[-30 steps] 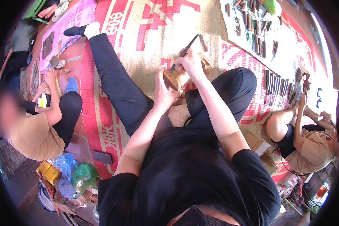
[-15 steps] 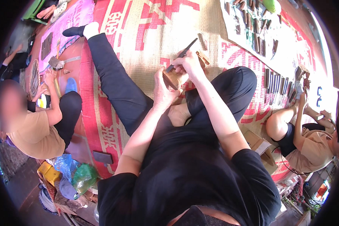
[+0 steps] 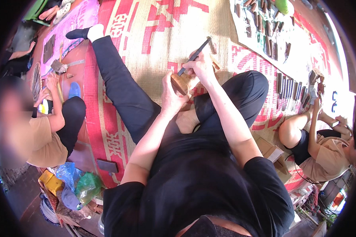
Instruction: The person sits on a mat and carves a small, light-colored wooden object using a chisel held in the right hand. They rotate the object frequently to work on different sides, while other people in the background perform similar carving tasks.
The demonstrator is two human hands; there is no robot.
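Over my folded leg, my left hand [image 3: 172,96] grips a small rounded piece of light brown wood [image 3: 180,83], its flat face partly toward me. My right hand [image 3: 201,67] closes around a slim, dark, straight hand tool [image 3: 202,46], possibly a chisel or file. The tool slants from upper right to lower left, and its lower end is at the top edge of the wood. Fingers hide part of both things, so whether the tip touches cannot be made out. Another brown wooden piece [image 3: 215,63] lies on the mat just beyond my right hand.
I sit on a red and straw-coloured woven mat [image 3: 146,55]. Several chisel-like tools [image 3: 289,91] lie in a row at right; more cover a white sheet [image 3: 241,29]. People work on either side. A cardboard box [image 3: 269,152] and plastic bags [image 3: 87,185] are near me.
The tool's upper end has shifted slightly up and right, and my right hand has turned a little with it. The wood in my left hand has tilted slightly.
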